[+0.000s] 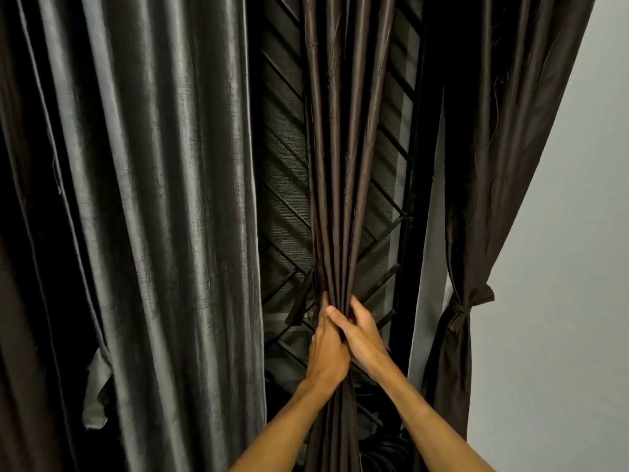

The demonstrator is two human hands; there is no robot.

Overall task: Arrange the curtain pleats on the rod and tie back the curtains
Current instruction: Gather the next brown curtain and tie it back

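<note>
Fingers [357, 306] of the left hand [325, 352] and right hand [364, 335] were curled round the bunched brown curtain [343, 199] in the middle. Most of them hid behind the cloth. Its top was cut off.

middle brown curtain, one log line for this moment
left hand: grips bunched middle brown curtain | right hand: grips same curtain | tie strip: hangs untied | right curtain: tied

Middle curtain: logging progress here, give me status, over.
Left hand, right hand: grips round middle curtain, pleats bunched. Tie strip hangs loose, untied. Nothing in the way.
</note>
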